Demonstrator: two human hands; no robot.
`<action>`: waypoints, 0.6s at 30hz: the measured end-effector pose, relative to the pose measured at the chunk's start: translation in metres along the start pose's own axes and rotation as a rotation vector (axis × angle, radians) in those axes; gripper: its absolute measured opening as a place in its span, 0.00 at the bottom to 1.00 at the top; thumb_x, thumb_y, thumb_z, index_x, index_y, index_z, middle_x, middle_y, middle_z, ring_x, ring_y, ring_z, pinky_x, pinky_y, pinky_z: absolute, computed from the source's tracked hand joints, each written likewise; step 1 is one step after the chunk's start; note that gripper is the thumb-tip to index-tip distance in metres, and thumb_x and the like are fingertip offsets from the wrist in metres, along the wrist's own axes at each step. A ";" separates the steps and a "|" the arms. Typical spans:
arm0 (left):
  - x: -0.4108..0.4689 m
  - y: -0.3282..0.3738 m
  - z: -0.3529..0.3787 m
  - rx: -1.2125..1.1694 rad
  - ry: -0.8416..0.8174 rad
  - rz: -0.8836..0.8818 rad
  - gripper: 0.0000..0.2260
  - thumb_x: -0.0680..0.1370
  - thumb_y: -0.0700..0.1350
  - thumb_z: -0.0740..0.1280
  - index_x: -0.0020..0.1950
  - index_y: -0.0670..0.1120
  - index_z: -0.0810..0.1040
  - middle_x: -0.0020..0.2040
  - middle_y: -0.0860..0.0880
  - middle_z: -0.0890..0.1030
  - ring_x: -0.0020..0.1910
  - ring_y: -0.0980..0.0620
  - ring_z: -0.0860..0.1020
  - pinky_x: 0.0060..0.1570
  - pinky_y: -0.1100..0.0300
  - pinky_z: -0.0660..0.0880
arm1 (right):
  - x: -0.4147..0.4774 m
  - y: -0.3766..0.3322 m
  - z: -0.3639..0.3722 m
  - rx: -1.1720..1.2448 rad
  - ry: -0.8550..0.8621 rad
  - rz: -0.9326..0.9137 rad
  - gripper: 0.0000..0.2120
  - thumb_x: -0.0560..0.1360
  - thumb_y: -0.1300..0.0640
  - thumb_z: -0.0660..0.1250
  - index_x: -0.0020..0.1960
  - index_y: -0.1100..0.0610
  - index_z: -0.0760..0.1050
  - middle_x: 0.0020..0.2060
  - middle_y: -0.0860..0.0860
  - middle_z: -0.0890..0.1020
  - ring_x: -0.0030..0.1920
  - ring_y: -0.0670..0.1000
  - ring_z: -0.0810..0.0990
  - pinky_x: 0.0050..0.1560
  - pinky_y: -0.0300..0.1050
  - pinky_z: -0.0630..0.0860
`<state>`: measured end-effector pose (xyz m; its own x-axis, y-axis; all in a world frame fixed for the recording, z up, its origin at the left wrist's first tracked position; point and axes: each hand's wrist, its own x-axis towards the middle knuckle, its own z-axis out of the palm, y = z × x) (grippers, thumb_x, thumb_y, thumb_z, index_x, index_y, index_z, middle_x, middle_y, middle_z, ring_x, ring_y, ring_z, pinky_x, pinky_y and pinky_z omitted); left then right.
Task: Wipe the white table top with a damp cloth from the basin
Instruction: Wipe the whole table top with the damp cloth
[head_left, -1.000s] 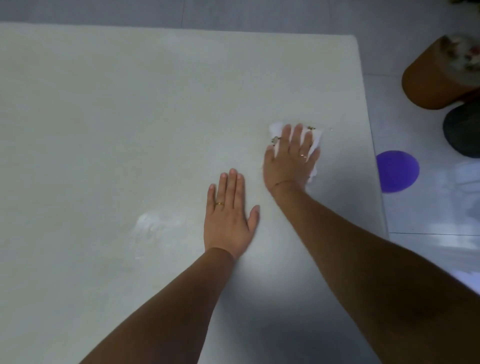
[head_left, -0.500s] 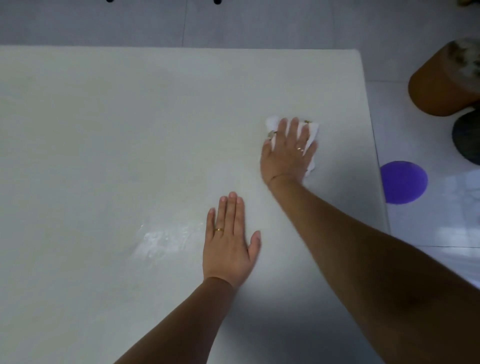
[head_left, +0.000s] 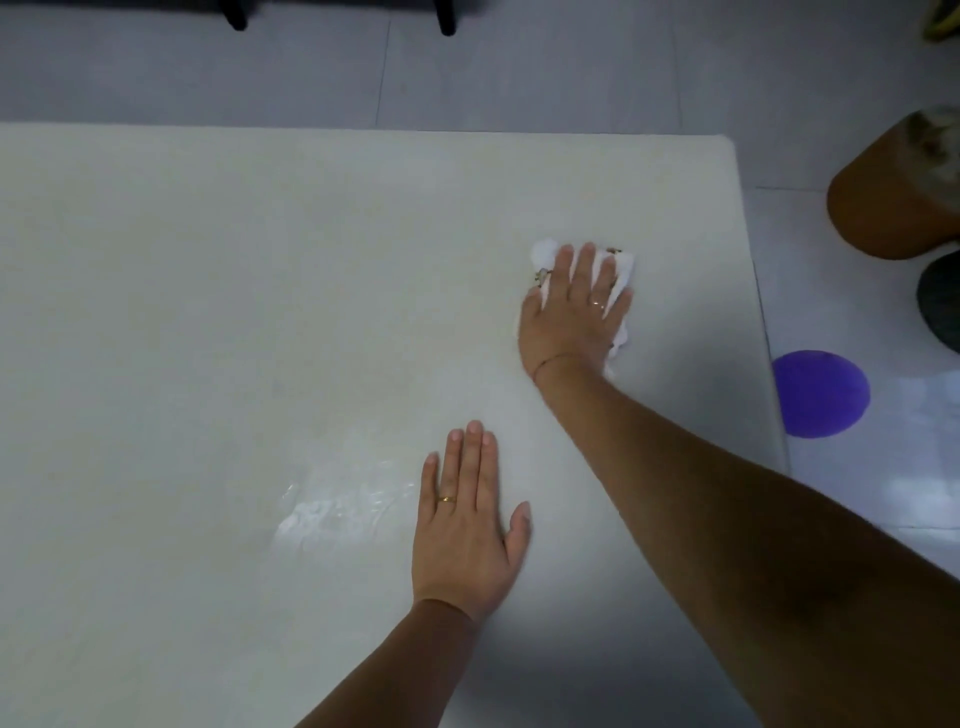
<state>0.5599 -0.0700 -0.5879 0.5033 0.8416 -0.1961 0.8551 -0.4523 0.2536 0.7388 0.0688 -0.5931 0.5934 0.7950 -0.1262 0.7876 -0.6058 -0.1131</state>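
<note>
The white table top (head_left: 208, 312) fills most of the view. My right hand (head_left: 571, 317) lies flat with straight fingers on a white cloth (head_left: 623, 267), pressing it onto the table near the right edge. Only the cloth's rim shows around the fingers and palm. My left hand (head_left: 467, 525) rests flat on the bare table, fingers straight and together, nearer to me and to the left of the right arm. A wet shiny streak (head_left: 332, 506) lies just left of the left hand.
Beyond the table's right edge on the tiled floor stand a brown round stool (head_left: 893, 192), a dark round object (head_left: 940, 301) and a purple disc (head_left: 818, 392). Two black furniture legs (head_left: 444, 18) show past the far edge.
The view has tilted up, showing more floor beyond the far edge. Both hands sit lower in the frame; the right hand keeps pressing the cloth near the right edge.
</note>
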 end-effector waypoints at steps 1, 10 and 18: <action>0.000 0.000 0.000 -0.001 -0.004 -0.003 0.32 0.79 0.56 0.52 0.78 0.40 0.54 0.79 0.43 0.54 0.78 0.45 0.51 0.74 0.46 0.52 | -0.008 -0.015 0.003 0.000 -0.024 -0.075 0.28 0.81 0.47 0.45 0.78 0.53 0.42 0.78 0.51 0.45 0.77 0.56 0.43 0.73 0.60 0.38; 0.013 0.004 -0.010 -0.051 0.087 0.069 0.29 0.77 0.53 0.56 0.75 0.40 0.64 0.76 0.42 0.61 0.77 0.43 0.56 0.73 0.44 0.53 | 0.054 0.044 -0.016 -0.115 -0.053 -0.432 0.27 0.81 0.48 0.49 0.78 0.50 0.48 0.78 0.49 0.50 0.77 0.53 0.48 0.74 0.57 0.45; 0.125 -0.002 -0.021 0.054 0.072 -0.052 0.30 0.81 0.60 0.42 0.77 0.45 0.38 0.79 0.46 0.40 0.77 0.49 0.36 0.73 0.55 0.32 | 0.041 -0.018 -0.006 -0.010 -0.096 -0.317 0.27 0.81 0.46 0.44 0.78 0.49 0.43 0.78 0.48 0.44 0.77 0.53 0.41 0.74 0.58 0.38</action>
<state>0.6184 0.0418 -0.5930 0.4492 0.8826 -0.1388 0.8864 -0.4208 0.1928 0.7494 0.1125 -0.5903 0.3006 0.9368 -0.1789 0.9323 -0.3282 -0.1521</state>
